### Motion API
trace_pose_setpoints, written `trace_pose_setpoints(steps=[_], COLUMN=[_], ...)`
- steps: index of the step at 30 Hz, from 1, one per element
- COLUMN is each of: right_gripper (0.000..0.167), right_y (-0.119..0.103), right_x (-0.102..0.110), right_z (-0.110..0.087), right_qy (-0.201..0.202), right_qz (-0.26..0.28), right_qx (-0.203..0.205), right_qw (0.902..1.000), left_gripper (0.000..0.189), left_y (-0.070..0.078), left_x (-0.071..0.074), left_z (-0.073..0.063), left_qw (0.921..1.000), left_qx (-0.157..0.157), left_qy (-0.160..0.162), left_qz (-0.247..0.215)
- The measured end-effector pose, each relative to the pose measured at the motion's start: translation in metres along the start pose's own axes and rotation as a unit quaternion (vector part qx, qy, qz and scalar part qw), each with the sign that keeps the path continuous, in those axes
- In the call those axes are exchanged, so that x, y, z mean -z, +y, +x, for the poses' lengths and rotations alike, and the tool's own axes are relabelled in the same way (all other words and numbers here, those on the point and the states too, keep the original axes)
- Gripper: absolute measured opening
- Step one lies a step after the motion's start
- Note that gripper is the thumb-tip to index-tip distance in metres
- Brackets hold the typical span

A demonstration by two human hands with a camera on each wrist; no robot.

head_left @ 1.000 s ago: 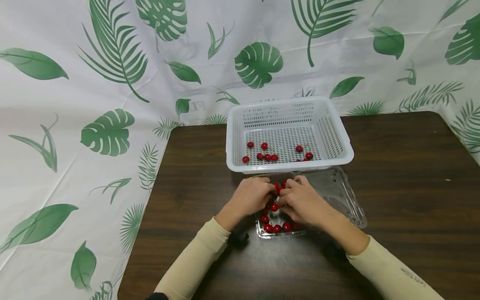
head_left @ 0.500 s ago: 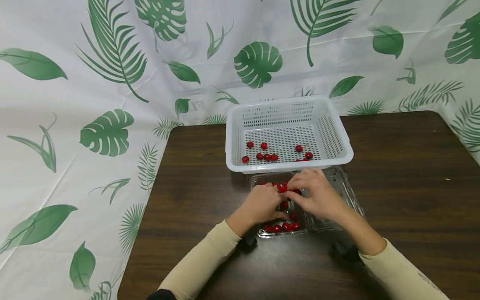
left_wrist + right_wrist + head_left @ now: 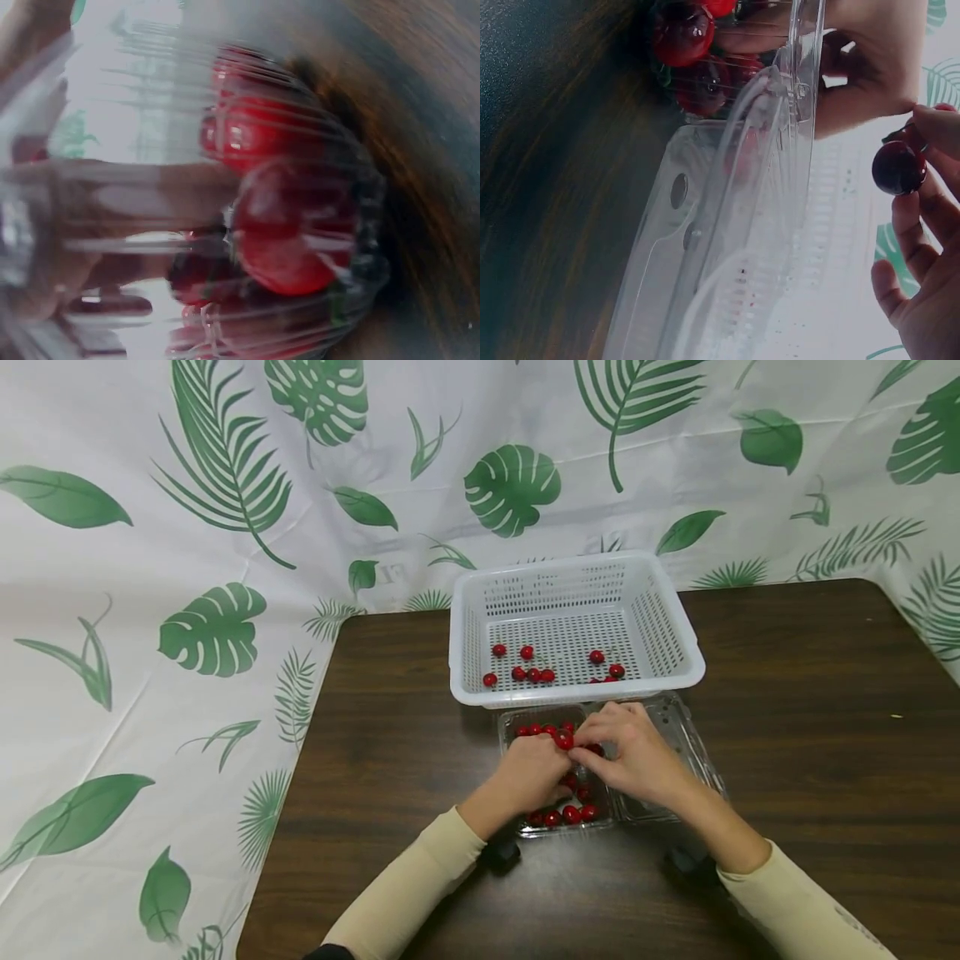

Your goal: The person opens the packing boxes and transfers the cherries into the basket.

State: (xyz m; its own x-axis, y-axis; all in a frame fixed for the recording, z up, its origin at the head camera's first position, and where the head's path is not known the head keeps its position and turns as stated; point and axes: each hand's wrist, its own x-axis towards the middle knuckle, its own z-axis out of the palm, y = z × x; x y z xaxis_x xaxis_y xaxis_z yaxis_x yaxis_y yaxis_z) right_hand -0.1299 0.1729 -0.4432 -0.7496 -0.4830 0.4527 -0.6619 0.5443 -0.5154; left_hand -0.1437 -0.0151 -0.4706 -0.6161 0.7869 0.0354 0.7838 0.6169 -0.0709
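My right hand pinches a dark red cherry between thumb and a fingertip, above the clear plastic clamshell box. A second bit of red shows just behind that thumb. My left hand reaches down into the box, close beside the right hand. Through the box's clear wall, the left wrist view shows a straight finger reaching to the cherries. I cannot tell whether the left hand holds one. More cherries line the box's near side and back row.
Behind the box stands a white perforated basket with several cherries on its floor. The clamshell's clear lid lies folded out to the right, partly under my right forearm. A leaf-patterned cloth hangs behind the dark wooden table.
Both hands were lower and together among the cherries a second ago. My right hand has since risen toward the box's back with a cherry, while my left hand has shifted slightly right.
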Motion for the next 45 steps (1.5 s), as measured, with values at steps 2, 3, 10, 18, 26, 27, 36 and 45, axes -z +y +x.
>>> trace_pose_setpoints(steps=[2, 3, 10, 18, 26, 27, 36, 45], right_gripper=[0.01, 0.009, 0.009, 0.009, 0.01, 0.01, 0.01, 0.01], right_y=[0.0, 0.0, 0.002, 0.002, 0.003, 0.003, 0.003, 0.004], right_x=[0.0, 0.0, -0.001, -0.002, -0.004, -0.004, -0.008, -0.01], right_z=[-0.001, -0.001, -0.002, -0.003, -0.003, -0.003, -0.004, -0.006], right_qy=[0.001, 0.002, 0.003, 0.001, 0.005, 0.006, -0.006, -0.005], right_qz=[0.0, 0.0, -0.013, -0.013, -0.007, -0.008, -0.015, -0.017], right_qx=[-0.001, -0.001, -0.01, -0.013, -0.005, -0.004, -0.011, -0.01], right_qw=[1.0, 1.0, 0.9999, 0.9998, 1.0, 0.9999, 0.9998, 0.9998], left_gripper=[0.028, 0.028, 0.012, 0.017, 0.018, 0.019, 0.005, 0.007], left_y=[0.0, 0.0, 0.0, 0.001, 0.005, 0.005, 0.005, 0.008], left_x=[0.0, 0.0, -0.004, -0.005, -0.008, -0.008, -0.014, -0.019], left_z=[0.0, 0.0, 0.0, 0.001, 0.0, 0.0, -0.001, 0.0], left_qw=[0.9996, 0.9991, 0.9977, 0.9982, 0.9994, 0.9995, 0.9982, 0.9972], left_qx=[-0.004, -0.007, -0.005, -0.003, -0.009, -0.009, -0.029, -0.048], left_qy=[0.0, -0.001, -0.01, -0.024, 0.004, 0.01, 0.042, 0.044], left_qz=[-0.027, -0.041, -0.067, -0.055, -0.032, -0.028, -0.033, -0.036])
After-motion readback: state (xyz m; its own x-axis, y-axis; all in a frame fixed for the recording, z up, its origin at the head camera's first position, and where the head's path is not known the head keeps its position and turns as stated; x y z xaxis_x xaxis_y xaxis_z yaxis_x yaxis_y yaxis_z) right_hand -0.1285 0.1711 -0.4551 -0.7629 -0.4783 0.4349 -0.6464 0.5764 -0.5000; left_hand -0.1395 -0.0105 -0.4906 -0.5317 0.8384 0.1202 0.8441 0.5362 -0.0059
